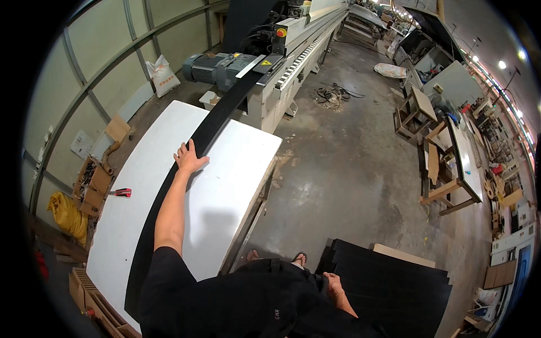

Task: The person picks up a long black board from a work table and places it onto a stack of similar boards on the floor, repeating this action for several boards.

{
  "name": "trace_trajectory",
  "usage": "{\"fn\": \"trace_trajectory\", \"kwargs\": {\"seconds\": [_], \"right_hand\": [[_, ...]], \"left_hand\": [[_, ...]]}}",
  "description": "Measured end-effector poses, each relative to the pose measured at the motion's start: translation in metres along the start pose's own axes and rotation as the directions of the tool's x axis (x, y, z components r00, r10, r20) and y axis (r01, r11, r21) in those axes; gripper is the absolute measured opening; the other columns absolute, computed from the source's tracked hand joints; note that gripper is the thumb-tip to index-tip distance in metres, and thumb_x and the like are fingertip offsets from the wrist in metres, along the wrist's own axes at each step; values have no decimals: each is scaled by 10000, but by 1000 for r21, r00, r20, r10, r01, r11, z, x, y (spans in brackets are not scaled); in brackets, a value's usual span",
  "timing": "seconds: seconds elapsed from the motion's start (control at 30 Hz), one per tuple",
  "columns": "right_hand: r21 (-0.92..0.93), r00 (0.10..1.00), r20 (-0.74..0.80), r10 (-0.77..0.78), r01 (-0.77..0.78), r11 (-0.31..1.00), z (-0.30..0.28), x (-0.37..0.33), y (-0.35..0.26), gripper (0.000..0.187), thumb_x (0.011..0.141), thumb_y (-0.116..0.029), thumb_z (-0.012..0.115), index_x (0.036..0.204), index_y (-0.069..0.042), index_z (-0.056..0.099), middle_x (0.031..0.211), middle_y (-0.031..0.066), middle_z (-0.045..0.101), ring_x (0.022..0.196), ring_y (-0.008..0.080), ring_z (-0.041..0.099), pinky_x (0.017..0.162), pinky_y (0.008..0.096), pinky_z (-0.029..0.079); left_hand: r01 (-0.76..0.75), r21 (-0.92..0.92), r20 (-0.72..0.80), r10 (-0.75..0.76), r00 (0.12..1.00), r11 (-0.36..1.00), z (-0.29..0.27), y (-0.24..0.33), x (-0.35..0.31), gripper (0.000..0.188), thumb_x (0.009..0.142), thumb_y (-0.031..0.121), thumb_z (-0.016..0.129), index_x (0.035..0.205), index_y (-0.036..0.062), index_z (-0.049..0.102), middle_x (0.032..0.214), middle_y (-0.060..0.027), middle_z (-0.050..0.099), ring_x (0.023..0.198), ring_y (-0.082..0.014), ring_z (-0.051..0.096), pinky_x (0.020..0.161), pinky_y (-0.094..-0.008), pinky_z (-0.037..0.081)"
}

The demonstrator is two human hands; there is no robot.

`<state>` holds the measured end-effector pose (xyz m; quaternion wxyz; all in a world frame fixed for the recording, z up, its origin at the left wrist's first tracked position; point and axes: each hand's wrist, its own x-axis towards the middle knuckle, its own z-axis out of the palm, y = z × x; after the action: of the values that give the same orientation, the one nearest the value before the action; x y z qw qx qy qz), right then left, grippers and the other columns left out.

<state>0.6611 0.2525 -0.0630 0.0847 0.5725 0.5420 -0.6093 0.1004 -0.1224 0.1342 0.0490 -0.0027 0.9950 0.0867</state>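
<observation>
A long black board (225, 110) runs from the edge of a white-topped table (225, 191) up into a long machine (276, 98). My left hand (190, 159) lies on the board with its fingers and thumb spread across it. Down by my waist, my right hand (333, 285) is closed beside a stack of black boards (389, 287). What its fingers hold, if anything, is hidden. A red utility knife (121, 192) rests on the white tabletop, left of the black board.
A grey motor (205, 69) sticks out left of the machine, near a red stop button (281, 32). Cables (336, 93) lie on the concrete floor. Wooden-framed tables (451, 163) stand to the right. Cardboard boxes (93, 186) and a yellow sack (67, 217) line the left wall.
</observation>
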Motion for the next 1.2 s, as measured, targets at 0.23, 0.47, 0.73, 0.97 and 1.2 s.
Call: {"fn": "trace_trajectory", "kwargs": {"seconds": [0.23, 0.47, 0.73, 0.97, 1.2], "right_hand": [[-24, 999, -32, 33, -34, 999, -1, 14, 7, 273, 855, -191, 618, 1038, 11, 619, 964, 99, 648, 864, 207, 603, 766, 323, 472], [-136, 999, -53, 11, -18, 991, 8, -18, -24, 322, 846, -242, 628, 1041, 14, 614, 950, 104, 640, 848, 216, 596, 762, 325, 466], [-120, 1000, -25, -17, 14, 993, 10, -1, -16, 303, 849, -238, 589, 977, 33, 631, 851, 84, 649, 750, 184, 590, 691, 313, 466], [15, 994, 93, -49, 48, 999, 28, 5, -42, 269, 889, -195, 564, 1014, 43, 576, 802, 90, 646, 693, 170, 609, 647, 282, 497], [-72, 867, 423, -263, 321, 944, 104, -17, -141, 276, 888, -241, 531, 924, 25, 596, 744, 45, 594, 674, 118, 563, 638, 246, 471]], "left_hand": [[-11, -15, -1, 11, 1000, 1000, -6, 5, -6, 1038, 658, 473, 702, 1442, 122, 120, 1435, -235, 169, 1326, -385, 183, 1081, -541, 95], [-34, -12, -6, 34, 999, 999, -6, -3, -9, 1043, 639, 468, 714, 1442, 129, 140, 1433, -234, 177, 1321, -380, 199, 1081, -533, 108], [-4, -20, 21, 5, 1000, 1000, -11, -5, -18, 998, 615, 366, 703, 1438, 161, 177, 1359, -228, 283, 1225, -379, 320, 1032, -495, 245], [-99, -77, -78, 93, 993, 992, -1, -53, -80, 951, 567, 282, 679, 1413, 161, 262, 1276, -236, 356, 1152, -398, 374, 989, -473, 308], [-188, -295, -86, 170, 982, 937, 13, -62, -190, 888, 559, 259, 701, 1354, 68, 355, 1234, -249, 390, 1125, -402, 404, 971, -448, 344]]}}
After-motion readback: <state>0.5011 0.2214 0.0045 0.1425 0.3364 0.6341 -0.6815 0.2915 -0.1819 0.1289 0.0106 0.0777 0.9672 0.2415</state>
